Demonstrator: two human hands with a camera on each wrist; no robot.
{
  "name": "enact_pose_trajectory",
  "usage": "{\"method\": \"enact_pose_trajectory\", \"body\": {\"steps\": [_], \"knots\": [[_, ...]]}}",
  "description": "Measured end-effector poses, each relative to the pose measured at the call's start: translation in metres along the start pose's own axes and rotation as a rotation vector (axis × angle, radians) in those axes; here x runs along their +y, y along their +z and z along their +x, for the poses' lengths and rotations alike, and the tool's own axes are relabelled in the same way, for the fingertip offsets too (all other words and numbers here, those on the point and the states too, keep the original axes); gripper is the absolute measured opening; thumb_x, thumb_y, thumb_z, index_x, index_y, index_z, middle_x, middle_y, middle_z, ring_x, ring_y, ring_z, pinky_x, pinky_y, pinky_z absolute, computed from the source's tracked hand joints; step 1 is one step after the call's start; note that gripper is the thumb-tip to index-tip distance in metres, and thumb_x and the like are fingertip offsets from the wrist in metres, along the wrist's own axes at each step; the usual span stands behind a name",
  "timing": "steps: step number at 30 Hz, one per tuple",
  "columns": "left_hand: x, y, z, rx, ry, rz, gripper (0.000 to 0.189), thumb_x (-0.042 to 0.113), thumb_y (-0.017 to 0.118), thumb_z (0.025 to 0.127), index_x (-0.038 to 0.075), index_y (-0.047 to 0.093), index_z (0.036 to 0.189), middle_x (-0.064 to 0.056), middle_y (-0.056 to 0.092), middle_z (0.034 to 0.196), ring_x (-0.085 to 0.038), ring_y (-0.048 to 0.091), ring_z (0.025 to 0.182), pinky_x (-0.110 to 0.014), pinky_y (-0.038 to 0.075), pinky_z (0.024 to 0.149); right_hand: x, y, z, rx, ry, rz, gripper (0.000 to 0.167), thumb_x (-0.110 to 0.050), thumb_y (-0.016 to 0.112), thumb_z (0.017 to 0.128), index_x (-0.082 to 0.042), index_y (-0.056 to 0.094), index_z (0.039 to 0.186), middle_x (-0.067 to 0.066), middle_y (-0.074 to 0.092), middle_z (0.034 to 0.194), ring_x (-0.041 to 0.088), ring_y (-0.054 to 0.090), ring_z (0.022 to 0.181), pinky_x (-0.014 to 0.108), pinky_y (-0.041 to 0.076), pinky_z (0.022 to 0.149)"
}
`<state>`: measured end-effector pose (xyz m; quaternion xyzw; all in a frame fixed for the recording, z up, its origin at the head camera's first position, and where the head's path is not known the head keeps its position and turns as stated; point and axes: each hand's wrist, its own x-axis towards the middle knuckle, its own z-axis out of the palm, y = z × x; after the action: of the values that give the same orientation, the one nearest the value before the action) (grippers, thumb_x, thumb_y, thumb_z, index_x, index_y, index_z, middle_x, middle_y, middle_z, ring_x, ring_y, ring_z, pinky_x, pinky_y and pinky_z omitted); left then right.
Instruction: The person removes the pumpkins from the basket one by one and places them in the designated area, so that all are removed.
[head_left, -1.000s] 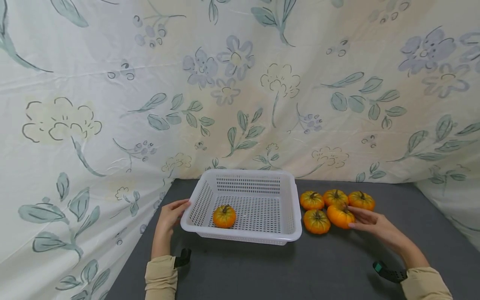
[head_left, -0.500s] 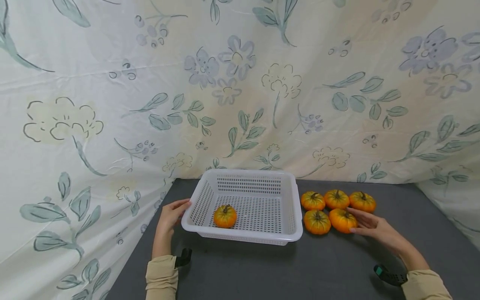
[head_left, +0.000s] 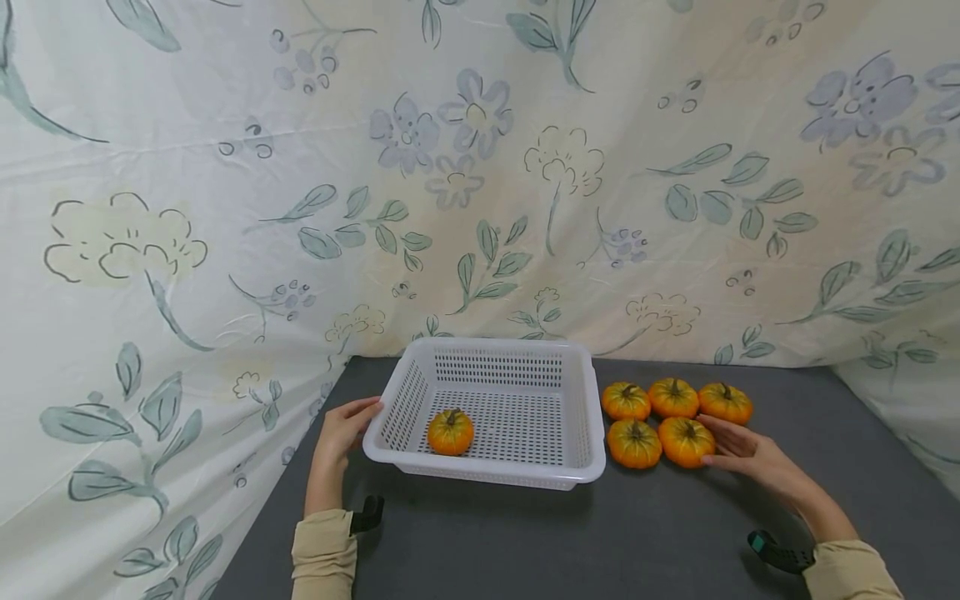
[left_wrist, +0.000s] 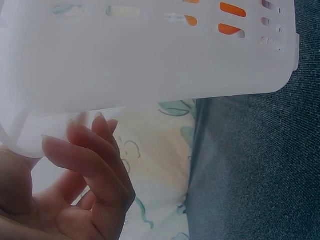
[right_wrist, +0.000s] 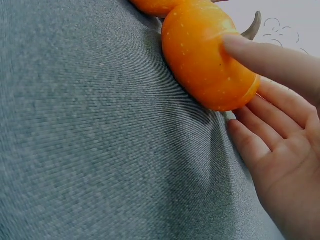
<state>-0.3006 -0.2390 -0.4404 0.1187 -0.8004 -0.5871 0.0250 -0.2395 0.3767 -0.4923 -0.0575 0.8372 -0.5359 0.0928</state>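
A white perforated plastic basket (head_left: 487, 472) stands on the dark table with one small orange pumpkin (head_left: 450, 432) inside. My left hand (head_left: 341, 432) holds the basket's left rim; in the left wrist view its fingers (left_wrist: 87, 157) bend below the rim. Right of the basket, several pumpkins sit close together in two rows. My right hand (head_left: 761, 460) grips the front-row pumpkin (head_left: 683, 442) farthest right. In the right wrist view, the thumb lies on that pumpkin (right_wrist: 200, 60) and the other fingers go behind it, partly hidden.
Beside the gripped pumpkin sits another front-row pumpkin (head_left: 633, 444). Behind are pumpkins at left (head_left: 626, 402), middle (head_left: 673, 398) and right (head_left: 725, 403). A floral cloth (head_left: 480, 275) hangs behind the grey table surface (head_left: 525, 542).
The right-hand pumpkin has come down slightly toward the front and right, and now sits level beside its neighbour in the front row. My left hand and the basket have stayed in place.
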Motion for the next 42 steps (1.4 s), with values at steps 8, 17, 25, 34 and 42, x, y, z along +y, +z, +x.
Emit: {"method": "enact_pose_trajectory", "body": {"steps": [8,17,25,34,42], "knots": [[0.0,0.0,0.0,0.0,-0.002,-0.003,0.046,0.031,0.065,0.093,0.004,0.061,0.13,-0.013,0.069,0.115,-0.006,0.067,0.076,-0.026,0.054,0.065,-0.004,0.0,0.001,0.04,0.036,-0.039,0.081,-0.039,0.062,0.094,-0.009,0.021,0.156,0.022,0.021,0.16,-0.023,0.04,0.118,0.011,0.046,0.09],[-0.001,0.0,0.002,0.008,-0.004,0.001,0.046,0.031,0.065,0.093,0.003,0.061,0.129,-0.015,0.069,0.116,-0.007,0.067,0.077,-0.027,0.054,0.065,-0.026,0.003,0.005,0.075,0.048,-0.046,0.084,-0.047,0.058,0.095,-0.012,0.015,0.157,0.018,0.018,0.162,0.045,0.019,0.146,0.063,0.03,0.107],[0.0,-0.001,0.002,0.003,-0.016,-0.005,0.046,0.031,0.065,0.093,0.004,0.061,0.13,-0.018,0.066,0.122,-0.008,0.067,0.078,-0.027,0.054,0.066,-0.039,0.004,0.01,0.109,0.029,-0.062,0.081,-0.049,0.057,0.095,-0.016,0.016,0.157,0.017,0.015,0.163,0.046,0.016,0.147,0.068,0.026,0.107],[0.001,-0.001,0.0,0.002,-0.022,0.002,0.046,0.031,0.064,0.093,0.004,0.06,0.131,-0.02,0.064,0.125,-0.007,0.066,0.079,-0.026,0.053,0.067,-0.055,0.008,0.016,0.127,-0.043,-0.042,0.076,-0.043,0.057,0.097,-0.024,0.015,0.157,0.017,0.013,0.163,0.044,0.015,0.147,0.066,0.023,0.109],[0.0,0.001,-0.001,0.011,-0.017,-0.003,0.045,0.03,0.064,0.093,0.004,0.061,0.13,-0.02,0.065,0.123,-0.008,0.066,0.077,-0.026,0.053,0.066,-0.073,0.015,0.028,0.092,-0.078,-0.003,0.077,-0.04,0.057,0.097,-0.016,0.016,0.157,0.017,0.012,0.164,0.043,0.012,0.148,0.067,0.021,0.11]]}}
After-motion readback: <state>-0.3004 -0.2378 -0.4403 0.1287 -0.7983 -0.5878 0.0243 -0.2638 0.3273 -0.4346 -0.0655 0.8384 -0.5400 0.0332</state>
